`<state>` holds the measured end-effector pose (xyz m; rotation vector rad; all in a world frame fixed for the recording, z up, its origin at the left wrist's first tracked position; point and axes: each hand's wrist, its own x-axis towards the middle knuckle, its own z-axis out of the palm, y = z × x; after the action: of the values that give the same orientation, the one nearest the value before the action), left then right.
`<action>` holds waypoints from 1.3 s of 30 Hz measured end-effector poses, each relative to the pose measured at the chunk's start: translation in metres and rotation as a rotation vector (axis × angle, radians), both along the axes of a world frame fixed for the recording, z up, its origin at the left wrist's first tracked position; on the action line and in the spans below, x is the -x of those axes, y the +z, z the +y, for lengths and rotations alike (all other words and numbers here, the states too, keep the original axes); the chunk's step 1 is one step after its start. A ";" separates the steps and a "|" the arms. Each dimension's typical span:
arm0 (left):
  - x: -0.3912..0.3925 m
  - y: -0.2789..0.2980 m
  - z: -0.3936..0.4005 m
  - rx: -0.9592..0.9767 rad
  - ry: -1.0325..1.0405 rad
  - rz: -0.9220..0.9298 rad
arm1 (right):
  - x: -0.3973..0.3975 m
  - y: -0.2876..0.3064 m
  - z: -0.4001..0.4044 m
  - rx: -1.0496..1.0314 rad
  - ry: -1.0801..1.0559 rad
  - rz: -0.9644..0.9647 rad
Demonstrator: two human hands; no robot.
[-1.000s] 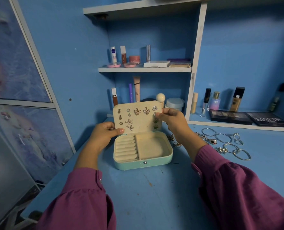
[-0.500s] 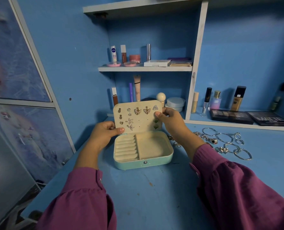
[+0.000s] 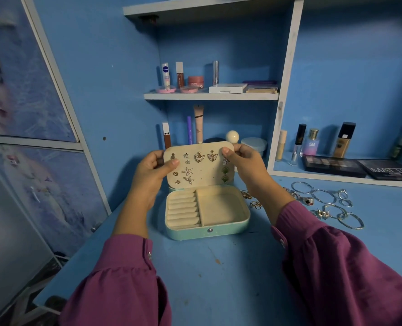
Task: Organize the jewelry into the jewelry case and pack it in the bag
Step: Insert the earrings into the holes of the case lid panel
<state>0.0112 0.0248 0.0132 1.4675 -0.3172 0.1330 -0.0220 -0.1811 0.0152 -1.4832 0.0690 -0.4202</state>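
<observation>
Blue desk (image 3: 230,278), shelving behind with cosmetics. Teal jewelry case (image 3: 207,215) open at desk centre, landmark for all below. Earring panel (image 3: 198,164) standing upright at back edge of case, studded with butterfly, starfish and heart earrings. Left hand (image 3: 151,175) pinching panel's left edge, thumb on front. Right hand (image 3: 244,168) clamped on panel's upper right corner, thumb over front. Ring rolls in left half of case and open compartment in right half both unfilled. Loose bangles and rings (image 3: 324,203) right of case on desk, a few small pieces just beside its right wall.

Risks, judged: panel pulled or folded unevenly could shed earrings into case or onto desk; right sleeve near loose pieces could sweep them off.

Hidden: earrings under right thumb; hinge behind panel; fingers behind panel; no bag in view; small pieces beside case too small to identify.
</observation>
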 end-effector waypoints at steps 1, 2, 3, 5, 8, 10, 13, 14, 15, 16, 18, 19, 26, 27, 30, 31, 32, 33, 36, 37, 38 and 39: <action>0.001 0.000 -0.002 0.014 0.005 -0.008 | 0.000 0.000 0.000 -0.006 0.002 -0.003; 0.001 0.000 -0.004 0.024 0.013 -0.013 | -0.001 0.000 0.001 -0.009 -0.002 -0.006; 0.000 0.000 -0.005 0.031 0.025 -0.014 | -0.001 -0.001 0.001 -0.013 -0.011 -0.011; -0.001 0.000 -0.007 0.041 0.052 -0.012 | 0.000 -0.001 0.001 -0.028 -0.029 -0.027; -0.003 -0.001 -0.009 0.055 0.089 -0.002 | 0.001 -0.001 0.001 -0.036 -0.028 -0.037; -0.004 -0.002 -0.009 0.065 0.106 0.007 | 0.001 -0.001 0.001 -0.016 -0.014 -0.026; -0.005 -0.002 -0.009 0.080 0.105 0.018 | 0.000 -0.002 0.001 -0.004 0.004 -0.011; -0.005 -0.002 -0.010 0.083 0.106 0.018 | 0.000 -0.002 0.001 -0.003 0.006 -0.009; -0.005 -0.002 -0.010 0.086 0.114 0.016 | -0.001 -0.002 0.001 -0.004 0.005 -0.007; -0.005 -0.002 -0.011 0.091 0.129 0.011 | -0.001 -0.002 0.001 -0.005 -0.001 -0.005; -0.005 -0.002 -0.013 0.102 0.166 0.000 | 0.000 -0.002 0.001 -0.010 -0.018 -0.012; -0.004 -0.002 -0.013 0.109 0.179 -0.002 | 0.001 -0.001 0.002 -0.017 -0.022 -0.024; -0.006 -0.003 -0.012 0.122 0.123 0.032 | 0.003 -0.001 0.002 -0.053 -0.015 -0.046; -0.006 -0.002 -0.012 0.119 0.101 0.035 | 0.003 -0.001 0.002 -0.057 -0.011 -0.044; -0.007 -0.002 -0.011 0.138 0.047 0.040 | 0.002 -0.001 0.001 -0.062 -0.009 -0.032; -0.008 -0.002 -0.011 0.140 0.042 0.038 | 0.002 -0.001 0.001 -0.060 -0.009 -0.027; -0.008 -0.003 -0.011 0.136 0.044 0.036 | 0.002 -0.001 0.002 -0.059 -0.008 -0.026; -0.008 -0.003 -0.012 0.131 0.050 0.038 | 0.002 -0.001 0.002 -0.059 -0.009 -0.027; -0.007 -0.002 -0.013 0.155 0.044 0.038 | 0.003 -0.001 0.003 -0.065 -0.014 -0.030; -0.007 -0.001 -0.014 0.169 0.027 0.035 | 0.003 0.000 0.003 -0.066 -0.016 -0.030; -0.006 0.000 -0.016 0.171 0.008 0.035 | 0.002 -0.001 0.003 -0.067 -0.017 -0.030; -0.005 0.000 -0.017 0.162 -0.010 0.041 | 0.002 -0.001 0.003 -0.068 -0.017 -0.030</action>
<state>0.0160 0.0076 0.0134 1.3061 -0.2737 0.1178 -0.0242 -0.1783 0.0144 -1.4103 0.0718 -0.4499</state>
